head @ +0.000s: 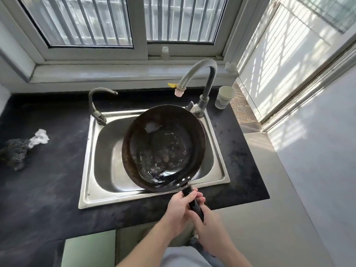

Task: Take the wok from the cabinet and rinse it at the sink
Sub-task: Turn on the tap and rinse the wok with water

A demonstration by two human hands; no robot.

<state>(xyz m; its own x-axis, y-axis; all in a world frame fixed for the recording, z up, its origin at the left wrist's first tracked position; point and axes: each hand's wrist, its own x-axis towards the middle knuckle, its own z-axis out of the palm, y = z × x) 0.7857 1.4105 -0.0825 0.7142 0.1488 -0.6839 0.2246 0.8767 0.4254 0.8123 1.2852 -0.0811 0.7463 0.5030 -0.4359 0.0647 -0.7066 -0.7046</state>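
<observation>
A dark, worn wok (163, 147) hangs tilted over the steel sink (100, 151), with a little water pooled in its near side. Its black handle (193, 203) points toward me. My left hand (179, 212) grips the handle close to the wok's rim. My right hand (208, 226) grips the handle further back, just behind the left. The tall curved faucet (204, 74) arches over the back right of the sink; its pink-tipped spout (179, 92) is above the wok's far edge, and no water stream shows.
A second, smaller faucet (96, 105) stands at the sink's back left. A paper cup (224, 97) sits on the black counter right of the tall faucet. A steel scourer (15, 153) and crumpled white paper (40, 138) lie on the counter at left. Windows rise behind.
</observation>
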